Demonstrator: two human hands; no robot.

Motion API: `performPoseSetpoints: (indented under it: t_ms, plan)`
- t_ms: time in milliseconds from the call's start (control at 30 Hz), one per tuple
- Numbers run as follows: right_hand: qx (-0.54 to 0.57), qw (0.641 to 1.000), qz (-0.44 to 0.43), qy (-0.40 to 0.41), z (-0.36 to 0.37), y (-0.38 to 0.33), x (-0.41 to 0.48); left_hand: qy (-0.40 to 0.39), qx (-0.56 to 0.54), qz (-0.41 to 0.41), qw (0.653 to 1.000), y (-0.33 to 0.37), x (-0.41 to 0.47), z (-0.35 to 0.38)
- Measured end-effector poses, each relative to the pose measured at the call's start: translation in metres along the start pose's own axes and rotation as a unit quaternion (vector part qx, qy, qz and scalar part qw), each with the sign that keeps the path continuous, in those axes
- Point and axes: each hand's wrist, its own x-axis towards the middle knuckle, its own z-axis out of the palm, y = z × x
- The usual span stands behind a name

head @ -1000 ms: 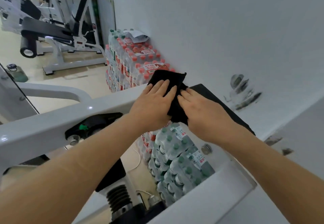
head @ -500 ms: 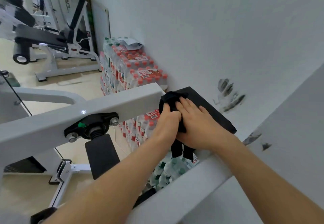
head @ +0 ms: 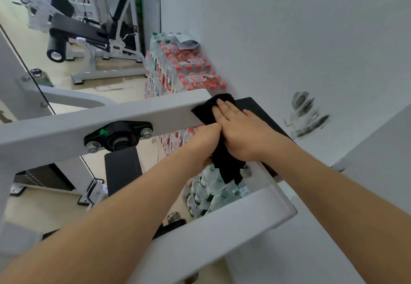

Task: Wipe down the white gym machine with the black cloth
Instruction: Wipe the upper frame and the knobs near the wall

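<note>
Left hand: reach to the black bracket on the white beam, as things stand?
Probably yes: nothing shows between the left hand and the bracket along the beam, though that hand grips the cloth.

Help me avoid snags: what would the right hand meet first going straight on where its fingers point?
The right hand would run off the black cloth and the white beam, then meet the red-capped bottle packs, though they may sit lower.
</note>
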Motion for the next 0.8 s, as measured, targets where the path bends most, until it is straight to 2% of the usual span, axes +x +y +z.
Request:
performPoseSetpoints:
  t_ms: [67,100,133,200,267,333,367,433,533,600,633,667,767,800]
  plan:
    - [0.021,1.000,-0.008,0.003,0.002,0.003,-0.034,-0.079,0.085,-0.001,0.993,-0.004,-0.015,0.001]
    - [0.029,1.000,-0.007,0.004,0.005,0.003,-0.054,-0.118,0.167,0.007,0.979,-0.007,-0.026,0.002]
    - [0.037,0.999,-0.002,0.006,0.007,0.001,-0.072,-0.140,0.272,0.034,0.952,-0.010,-0.035,0.004]
    - [0.074,0.997,0.022,0.019,0.012,-0.003,-0.104,-0.149,0.450,0.138,0.870,-0.016,-0.049,0.007]
    - [0.149,0.986,0.059,0.040,0.014,-0.007,-0.126,-0.143,0.524,0.230,0.807,-0.022,-0.065,0.008]
    - [0.260,0.956,0.101,0.088,0.016,-0.009,-0.142,-0.136,0.534,0.287,0.784,-0.026,-0.084,0.004]
    - [0.328,0.927,0.127,0.132,0.017,-0.011,-0.150,-0.130,0.530,0.311,0.778,-0.027,-0.094,0.001]
    - [0.445,0.839,0.195,0.245,0.023,-0.014,-0.166,-0.126,0.516,0.352,0.771,-0.027,-0.114,-0.001]
    - [0.576,0.658,0.289,0.389,0.039,-0.034,-0.189,-0.124,0.535,0.380,0.744,-0.037,-0.130,-0.005]
    - [0.658,0.536,0.312,0.427,0.053,-0.062,-0.200,-0.120,0.520,0.406,0.742,-0.049,-0.131,-0.011]
    - [0.685,0.496,0.314,0.431,0.060,-0.078,-0.203,-0.121,0.506,0.412,0.748,-0.053,-0.131,-0.015]
    - [0.701,0.482,0.306,0.427,0.066,-0.095,-0.203,-0.125,0.495,0.415,0.753,-0.057,-0.131,-0.018]
    - [0.720,0.514,0.245,0.397,0.076,-0.150,-0.195,-0.132,0.457,0.430,0.767,-0.064,-0.133,-0.028]
    - [0.733,0.509,0.225,0.393,0.075,-0.163,-0.189,-0.128,0.443,0.435,0.773,-0.064,-0.135,-0.032]
